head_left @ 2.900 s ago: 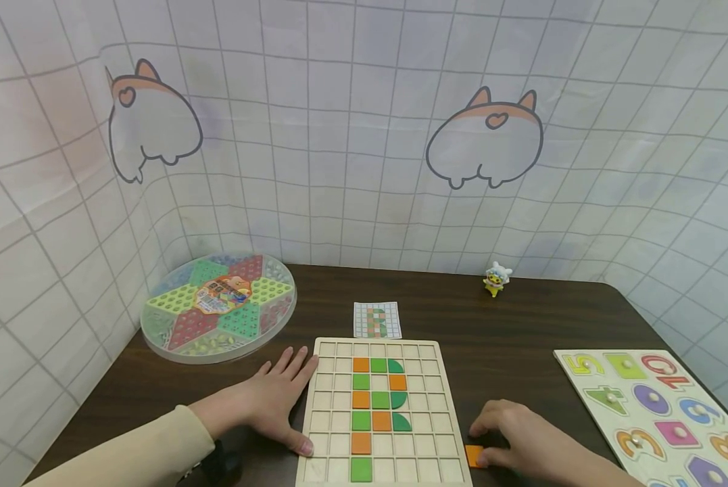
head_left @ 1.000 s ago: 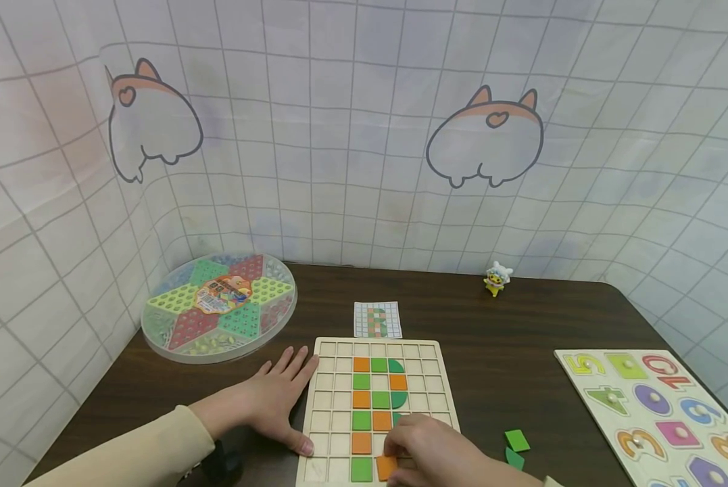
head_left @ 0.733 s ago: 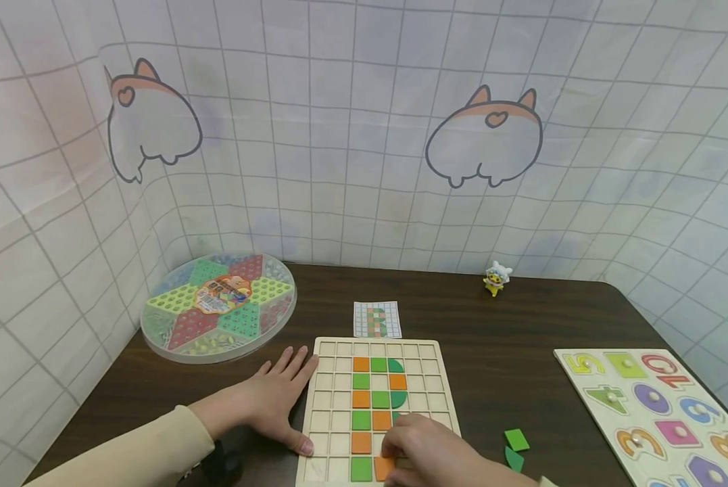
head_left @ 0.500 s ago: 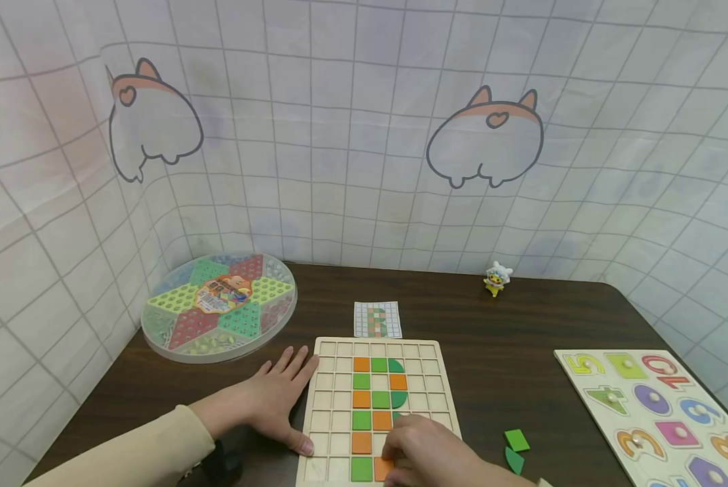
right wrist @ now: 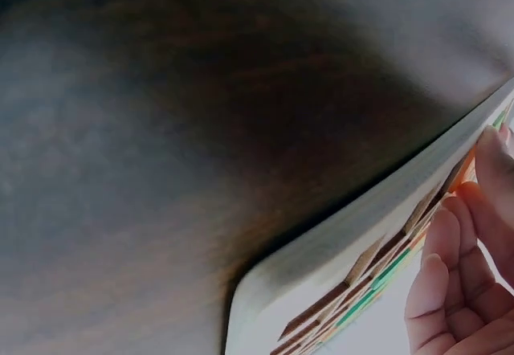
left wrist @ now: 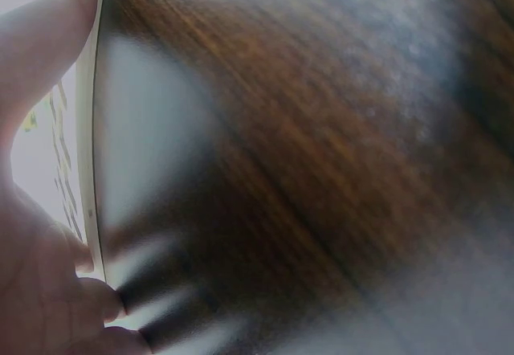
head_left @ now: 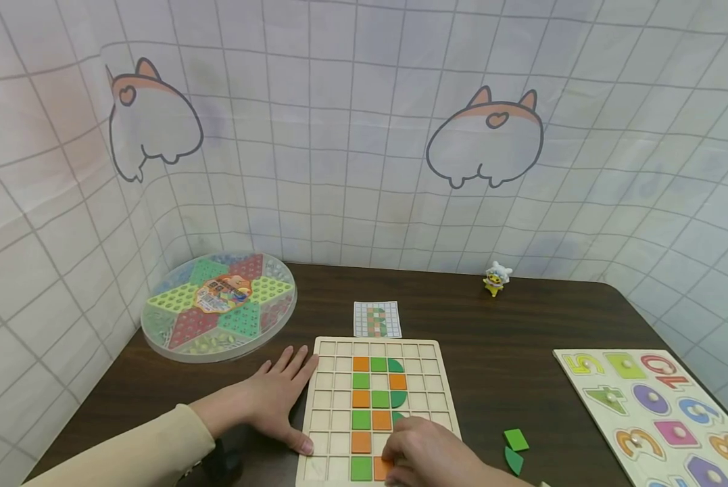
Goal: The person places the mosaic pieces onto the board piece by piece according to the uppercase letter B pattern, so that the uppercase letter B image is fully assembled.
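A pale wooden grid board lies on the dark table with orange, green and quarter-round dark green tiles in its cells. My left hand rests with spread fingers along its left edge, thumb on the frame. The left wrist view shows that thumb over the board's rim. Low on the board, my right hand pinches an orange square tile, which sits beside a green square tile. The right wrist view shows fingers around a sliver of orange; my hand covers some cells.
To the right of the board lie a loose green square and a dark green quarter-round piece. A pattern card stands behind the board. Round game box at left, number puzzle at right, small figurine at back.
My right hand has brought the orange tile from the table right of the board to the bottom row, where it has shifted left and straightened beside the green tile. My left hand stays put.
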The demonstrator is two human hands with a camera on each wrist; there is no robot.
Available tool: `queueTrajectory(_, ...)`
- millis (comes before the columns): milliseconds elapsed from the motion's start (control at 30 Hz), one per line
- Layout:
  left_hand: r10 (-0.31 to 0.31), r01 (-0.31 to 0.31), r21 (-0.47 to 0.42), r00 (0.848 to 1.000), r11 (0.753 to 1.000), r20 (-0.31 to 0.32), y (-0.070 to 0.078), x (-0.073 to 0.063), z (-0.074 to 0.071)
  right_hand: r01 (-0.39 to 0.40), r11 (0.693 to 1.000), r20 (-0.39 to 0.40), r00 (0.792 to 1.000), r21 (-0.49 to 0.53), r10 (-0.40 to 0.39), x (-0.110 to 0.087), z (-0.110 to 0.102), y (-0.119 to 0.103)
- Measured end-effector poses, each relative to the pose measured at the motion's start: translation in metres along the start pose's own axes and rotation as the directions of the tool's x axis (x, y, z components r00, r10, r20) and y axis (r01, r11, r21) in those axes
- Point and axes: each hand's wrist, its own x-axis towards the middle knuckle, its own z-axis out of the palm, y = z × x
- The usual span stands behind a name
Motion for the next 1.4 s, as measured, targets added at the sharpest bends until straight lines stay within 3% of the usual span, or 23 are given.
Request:
queueTrajectory(233,-0.004,0.004,0.002,1.0,1.0,0.002,0.0,0.0,0.0,0.006,1.0,-0.028,1.0,0.029,-0.005,-0.001,0.001,0.002)
queueTrajectory(467,-0.016,0.016,-0.004,1.0,1.0,0.007,0.0,0.002,0.001,0.024,0.999,0.001,1.0,0.033,-0.024,-0.001,0.001,0.004)
queueTrajectory(733,-0.01,0.01,-0.01,1.0,1.0,-0.004,-0.001,0.001,0.001,0.002,0.996,-0.025,1.0,0.086,0.001,-0.013,-0.015,0.016)
queueTrajectory(967,-0.001,0.001,-0.012,1.0,1.0,-0.006,-0.003,0.003,0.002,0.027,0.999,-0.14,0.99,0.018,-0.024,-0.042,-0.033,0.057)
queueTrajectory(1100,0.001,-0.001,-0.008,1.0,1.0,-0.005,-0.002,0.004,0.002,0.0,0.999,-0.167,0.986,0.042,0.007,-0.063,-0.042,0.087)
queueTrajectory(1400,-0.001,0.001,0.015,1.0,1.0,0.017,0.016,-0.01,-0.012,-0.016,0.998,-0.247,0.969,-0.057,0.001,-0.099,-0.052,0.139)
